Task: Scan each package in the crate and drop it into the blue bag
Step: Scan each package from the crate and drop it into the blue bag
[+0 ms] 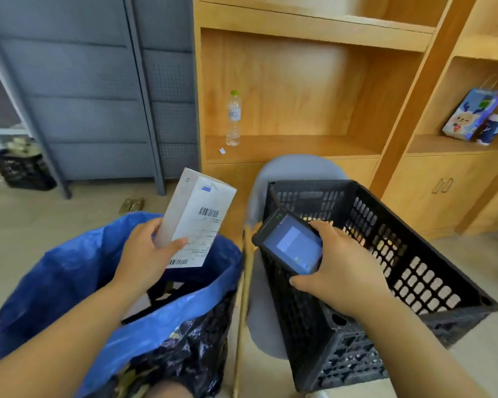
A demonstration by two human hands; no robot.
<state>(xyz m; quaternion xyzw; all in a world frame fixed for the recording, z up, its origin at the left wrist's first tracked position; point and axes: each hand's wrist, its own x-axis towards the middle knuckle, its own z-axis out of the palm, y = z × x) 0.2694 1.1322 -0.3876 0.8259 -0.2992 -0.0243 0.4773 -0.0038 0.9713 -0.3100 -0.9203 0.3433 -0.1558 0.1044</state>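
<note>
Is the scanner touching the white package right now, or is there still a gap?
Apart. The head view shows the scanner in the right hand and the white package in the left hand, with the blue bag rim and floor visible between them.

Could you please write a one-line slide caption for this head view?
Left hand holds a labelled package over the blue bag; right hand holds the scanner above the black crate.

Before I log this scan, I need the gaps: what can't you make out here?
All in the head view:
- Label text on the package: too small.
- Scanner screen: blurred.
- Crate interior: hidden by the scanner and right hand.
- Blue bag contents: hidden by the left hand.
</note>
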